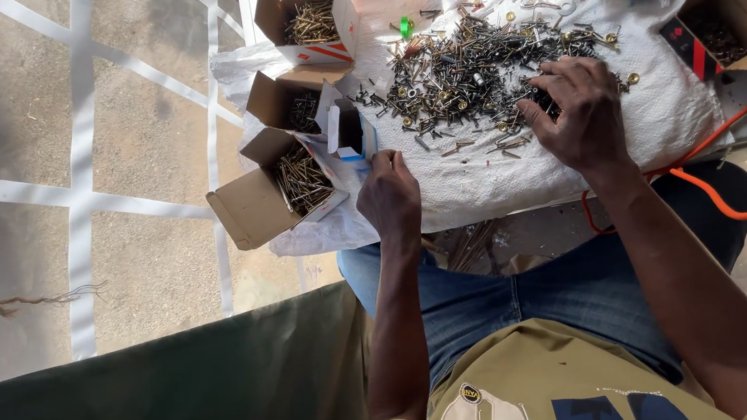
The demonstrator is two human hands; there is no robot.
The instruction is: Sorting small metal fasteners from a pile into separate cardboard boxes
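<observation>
A heap of mixed screws and small metal fittings (469, 68) lies on a white cloth (657, 119) in front of me. My right hand (576, 113) rests on the right side of the heap, fingers spread among the screws. My left hand (388, 195) is curled into a loose fist at the cloth's near left edge, beside a small blue and white box (350, 132); whether it holds any screws I cannot tell.
Three open cardboard boxes of screws stand at the left: near (267, 193), middle (285, 100), far (309, 15). Another open box (739, 19) sits at the right. An orange cable (719, 195) runs past my right knee. Bare ground lies to the left.
</observation>
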